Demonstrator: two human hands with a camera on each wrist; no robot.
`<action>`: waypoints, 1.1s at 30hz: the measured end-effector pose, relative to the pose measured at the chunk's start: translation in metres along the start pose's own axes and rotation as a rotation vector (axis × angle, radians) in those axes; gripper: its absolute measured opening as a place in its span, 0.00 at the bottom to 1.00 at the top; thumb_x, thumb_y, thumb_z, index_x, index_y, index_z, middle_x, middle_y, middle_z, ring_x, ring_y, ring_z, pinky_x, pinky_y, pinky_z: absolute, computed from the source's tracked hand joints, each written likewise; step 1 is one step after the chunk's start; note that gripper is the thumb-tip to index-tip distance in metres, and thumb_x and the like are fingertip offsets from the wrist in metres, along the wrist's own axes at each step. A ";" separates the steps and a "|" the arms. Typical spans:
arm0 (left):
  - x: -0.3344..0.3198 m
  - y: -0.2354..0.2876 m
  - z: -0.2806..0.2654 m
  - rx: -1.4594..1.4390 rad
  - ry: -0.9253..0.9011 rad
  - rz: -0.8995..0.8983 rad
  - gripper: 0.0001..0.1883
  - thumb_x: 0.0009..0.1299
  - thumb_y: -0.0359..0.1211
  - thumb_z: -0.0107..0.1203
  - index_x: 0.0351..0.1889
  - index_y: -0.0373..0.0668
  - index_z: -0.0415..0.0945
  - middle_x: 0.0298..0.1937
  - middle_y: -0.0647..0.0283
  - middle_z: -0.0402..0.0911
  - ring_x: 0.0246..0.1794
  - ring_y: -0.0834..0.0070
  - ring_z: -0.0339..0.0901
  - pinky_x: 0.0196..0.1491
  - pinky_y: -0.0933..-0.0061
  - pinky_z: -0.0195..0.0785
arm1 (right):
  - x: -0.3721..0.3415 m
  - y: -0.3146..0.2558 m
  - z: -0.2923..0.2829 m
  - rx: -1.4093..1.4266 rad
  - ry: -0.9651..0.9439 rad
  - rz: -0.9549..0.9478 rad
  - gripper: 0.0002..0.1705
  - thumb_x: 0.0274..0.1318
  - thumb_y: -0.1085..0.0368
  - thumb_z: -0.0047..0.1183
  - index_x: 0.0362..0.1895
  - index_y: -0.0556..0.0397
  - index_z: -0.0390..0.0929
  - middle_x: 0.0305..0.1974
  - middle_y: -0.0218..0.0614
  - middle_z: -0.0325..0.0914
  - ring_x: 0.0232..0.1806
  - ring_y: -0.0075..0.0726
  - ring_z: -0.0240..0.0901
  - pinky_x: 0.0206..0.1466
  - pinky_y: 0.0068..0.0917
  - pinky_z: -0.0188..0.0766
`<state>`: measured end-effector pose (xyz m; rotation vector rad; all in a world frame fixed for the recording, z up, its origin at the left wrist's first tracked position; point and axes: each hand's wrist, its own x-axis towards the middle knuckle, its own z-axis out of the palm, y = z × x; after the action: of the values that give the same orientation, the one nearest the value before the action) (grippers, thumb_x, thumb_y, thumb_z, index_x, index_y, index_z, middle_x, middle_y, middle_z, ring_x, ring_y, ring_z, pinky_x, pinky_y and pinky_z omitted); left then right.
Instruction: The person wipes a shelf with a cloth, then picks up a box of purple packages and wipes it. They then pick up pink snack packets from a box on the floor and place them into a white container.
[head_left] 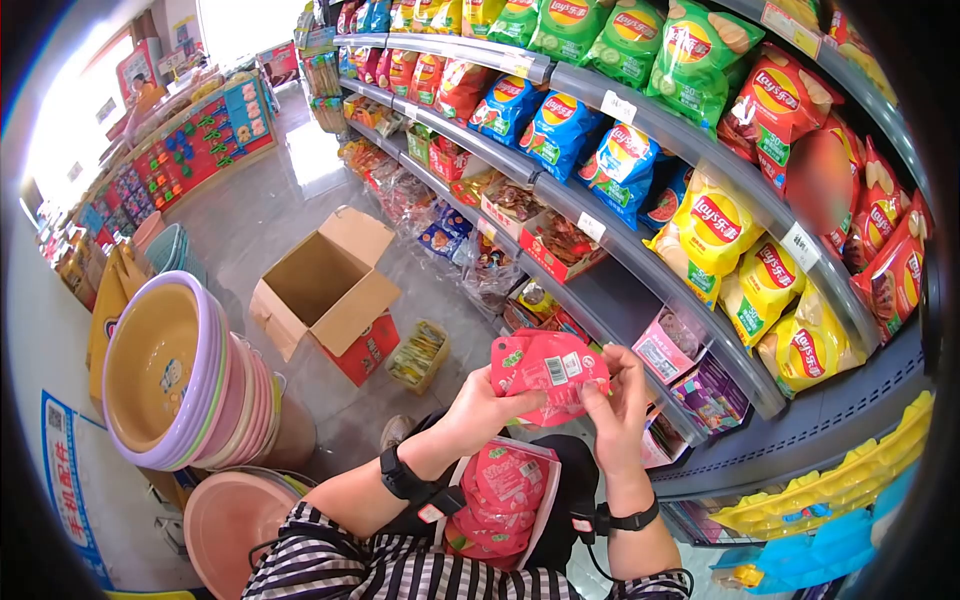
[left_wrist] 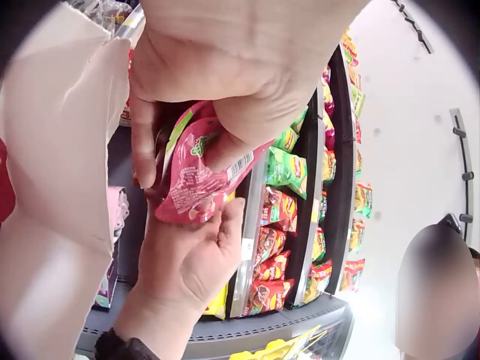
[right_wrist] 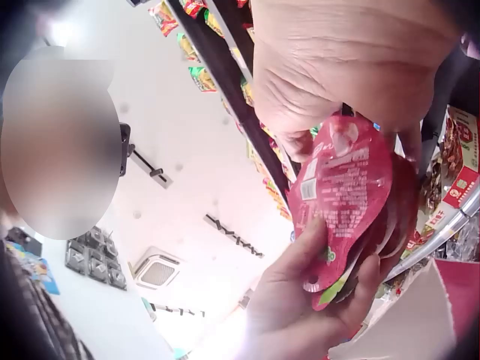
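A small stack of pink snack pouches (head_left: 550,372), printed with a barcode and rows of text, is held up in front of the body. My left hand (head_left: 488,408) grips its left side, thumb across the printed face. At the right edge, my right hand (head_left: 618,405) pinches the pouches between thumb and fingers. The right wrist view shows several layered pouches (right_wrist: 345,195) with the left thumb pressed on the front one. Below the hands, on the lap, sits an open white box (head_left: 550,470) holding more pink pouches (head_left: 500,490).
Shelves (head_left: 690,150) of chip bags rise to the right, with snack boxes (head_left: 560,245) lower down. An open cardboard box (head_left: 325,280) and a small snack basket (head_left: 418,357) stand on the floor. Stacked plastic basins (head_left: 165,370) are at left.
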<state>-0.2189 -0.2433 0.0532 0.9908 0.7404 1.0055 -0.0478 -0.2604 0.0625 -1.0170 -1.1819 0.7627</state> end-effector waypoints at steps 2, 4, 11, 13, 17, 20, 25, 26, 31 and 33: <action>-0.002 -0.002 0.002 -0.043 -0.003 -0.034 0.17 0.65 0.25 0.59 0.52 0.38 0.74 0.44 0.63 0.81 0.41 0.77 0.79 0.41 0.72 0.76 | 0.000 -0.011 -0.007 0.245 -0.144 0.185 0.16 0.54 0.67 0.59 0.46 0.58 0.73 0.47 0.39 0.71 0.50 0.33 0.68 0.56 0.29 0.64; -0.002 -0.003 0.004 -0.083 -0.013 -0.064 0.17 0.64 0.22 0.59 0.52 0.37 0.74 0.46 0.62 0.81 0.43 0.76 0.80 0.46 0.72 0.75 | -0.001 0.002 -0.005 -0.023 -0.123 0.016 0.16 0.54 0.67 0.60 0.46 0.58 0.73 0.49 0.42 0.70 0.52 0.37 0.68 0.57 0.31 0.64; -0.007 -0.006 0.013 0.030 -0.039 0.018 0.21 0.62 0.22 0.60 0.54 0.37 0.73 0.48 0.64 0.81 0.46 0.79 0.77 0.50 0.73 0.73 | -0.014 0.007 0.005 -0.364 -0.079 -0.171 0.15 0.53 0.67 0.60 0.45 0.56 0.75 0.56 0.49 0.65 0.57 0.51 0.65 0.58 0.38 0.63; -0.006 -0.007 0.014 0.048 -0.024 0.040 0.21 0.62 0.22 0.61 0.54 0.37 0.73 0.48 0.64 0.81 0.47 0.80 0.77 0.50 0.73 0.72 | -0.016 0.009 0.006 -0.357 -0.003 -0.208 0.14 0.54 0.67 0.59 0.44 0.56 0.75 0.55 0.49 0.65 0.57 0.50 0.65 0.59 0.37 0.62; -0.005 -0.006 0.014 0.038 -0.009 0.038 0.20 0.62 0.24 0.63 0.53 0.37 0.73 0.47 0.64 0.81 0.46 0.79 0.77 0.50 0.73 0.73 | -0.017 0.010 0.009 -0.238 0.037 -0.160 0.11 0.56 0.66 0.58 0.42 0.56 0.74 0.54 0.46 0.66 0.55 0.46 0.66 0.58 0.35 0.62; -0.005 -0.006 0.009 0.042 0.001 -0.017 0.20 0.63 0.26 0.63 0.53 0.37 0.73 0.47 0.63 0.81 0.46 0.79 0.77 0.50 0.74 0.73 | -0.016 0.011 0.007 -0.193 0.061 -0.069 0.09 0.58 0.67 0.56 0.40 0.57 0.73 0.52 0.45 0.67 0.53 0.42 0.67 0.57 0.31 0.62; -0.004 -0.010 0.004 -0.138 -0.046 -0.006 0.23 0.66 0.30 0.61 0.57 0.37 0.68 0.50 0.61 0.79 0.46 0.77 0.78 0.47 0.69 0.76 | -0.012 0.029 0.005 0.211 0.104 0.085 0.06 0.65 0.66 0.47 0.41 0.56 0.72 0.46 0.36 0.72 0.48 0.27 0.68 0.53 0.24 0.63; -0.004 -0.010 0.002 -0.178 -0.084 -0.031 0.22 0.68 0.33 0.59 0.58 0.38 0.67 0.51 0.60 0.78 0.47 0.74 0.78 0.46 0.65 0.77 | -0.012 0.021 0.009 0.290 0.139 0.149 0.07 0.67 0.66 0.45 0.43 0.55 0.72 0.42 0.30 0.74 0.44 0.22 0.68 0.53 0.22 0.62; 0.003 -0.009 -0.002 -0.355 -0.036 -0.180 0.21 0.74 0.42 0.50 0.59 0.40 0.66 0.52 0.59 0.78 0.49 0.66 0.80 0.42 0.54 0.79 | -0.006 0.016 0.012 0.520 0.243 0.223 0.06 0.66 0.67 0.45 0.43 0.54 0.72 0.40 0.28 0.75 0.42 0.20 0.68 0.53 0.22 0.63; 0.005 -0.005 -0.001 -0.362 0.042 -0.250 0.21 0.76 0.46 0.44 0.59 0.41 0.67 0.53 0.60 0.79 0.49 0.65 0.80 0.42 0.54 0.79 | -0.005 0.020 0.010 0.551 0.262 0.236 0.06 0.66 0.67 0.46 0.41 0.53 0.73 0.41 0.30 0.76 0.43 0.21 0.70 0.54 0.25 0.63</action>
<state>-0.2160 -0.2389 0.0480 0.5506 0.6680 0.9031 -0.0585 -0.2551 0.0430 -0.7659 -0.5797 1.0346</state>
